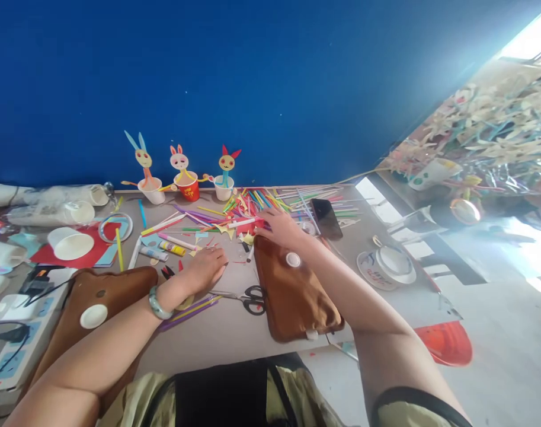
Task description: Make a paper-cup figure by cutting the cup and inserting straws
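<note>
My left hand (208, 270), with a bangle at the wrist, rests low over the table, its fingers bent inward. Whatever lies under those fingers is hidden. Close by are black-handled scissors (255, 300) and purple and yellow strips (190, 313). My right hand (279, 226) reaches over a brown cushion-like pouch (297, 296) into a pile of colourful paper scraps (246, 204). Its fingers are stretched out and touch the pile, with nothing visibly gripped. A yellow glue stick (172, 248) lies left of the hands. Three cups with rabbit-like figures, including a red cup (186, 187), stand behind.
A phone (327, 218) lies right of the pile. Stacked paper plates (388, 265) are farther right. Wrapped cups (52, 204), a second brown pouch (114, 290) and a power strip (28, 338) crowd the left. A blue wall (252, 77) rises behind the table.
</note>
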The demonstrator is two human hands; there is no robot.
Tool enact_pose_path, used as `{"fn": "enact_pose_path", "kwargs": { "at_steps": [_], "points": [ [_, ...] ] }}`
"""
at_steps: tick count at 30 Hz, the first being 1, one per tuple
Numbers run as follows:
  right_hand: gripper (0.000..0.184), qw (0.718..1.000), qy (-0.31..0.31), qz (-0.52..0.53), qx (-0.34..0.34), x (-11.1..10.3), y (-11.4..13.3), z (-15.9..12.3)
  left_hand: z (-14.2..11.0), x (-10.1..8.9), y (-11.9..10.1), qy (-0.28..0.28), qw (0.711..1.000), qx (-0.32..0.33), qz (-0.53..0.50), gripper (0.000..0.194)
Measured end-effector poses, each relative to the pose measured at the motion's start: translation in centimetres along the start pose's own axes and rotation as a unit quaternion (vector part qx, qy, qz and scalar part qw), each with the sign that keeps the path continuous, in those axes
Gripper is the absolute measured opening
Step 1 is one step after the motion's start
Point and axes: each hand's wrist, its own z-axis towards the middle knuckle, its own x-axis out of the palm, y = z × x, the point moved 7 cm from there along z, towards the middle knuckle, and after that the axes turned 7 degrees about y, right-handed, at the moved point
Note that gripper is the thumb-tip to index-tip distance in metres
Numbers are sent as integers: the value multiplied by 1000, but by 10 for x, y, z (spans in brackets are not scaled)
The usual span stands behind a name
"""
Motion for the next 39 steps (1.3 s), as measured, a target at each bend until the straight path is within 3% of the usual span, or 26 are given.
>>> {"fn": "enact_pose_path", "kwargs": {
  "at_steps": [4, 8, 10, 14, 16, 19, 22, 25, 31, 39],
  "points": [
    [65, 996, 89, -2, 28, 19, 8, 37, -1, 3, 1, -6, 1000, -3, 3, 22],
    [74, 991, 135, 3, -12, 30, 31, 28, -1, 3, 1, -25, 1000, -4, 13, 19],
    [71, 988, 149, 9, -51, 31, 44, 16, 0, 5, 0, -26, 1000, 1, 13, 18],
    [47, 982, 148, 15, -116, 25, 59, 9, 2, 9, -1, -26, 999, 12, 15, 17],
    [40, 988, 118, 9, -97, 17, 53, 17, 3, 10, 0, -26, 999, 11, 18, 18],
    [32, 997, 77, -13, -15, 9, 33, 37, 3, 10, 0, -25, 1000, 13, 10, 19],
    [38, 996, 76, -19, 41, 13, 20, 55, 3, 7, -1, -25, 1000, 18, 4, 21],
    [55, 995, 79, -14, 54, 22, 19, 68, 3, 3, -2, -20, 1000, 21, 4, 22],
    [18, 994, 88, 20, 66, 32, 20, 82, 3, -3, -4, -8, 1000, 16, 6, 22],
    [23, 987, 52, 74, 134, 15, -25, 81, 0, -10, -6, 10, 1000, 9, -10, 24]
  ]
}}
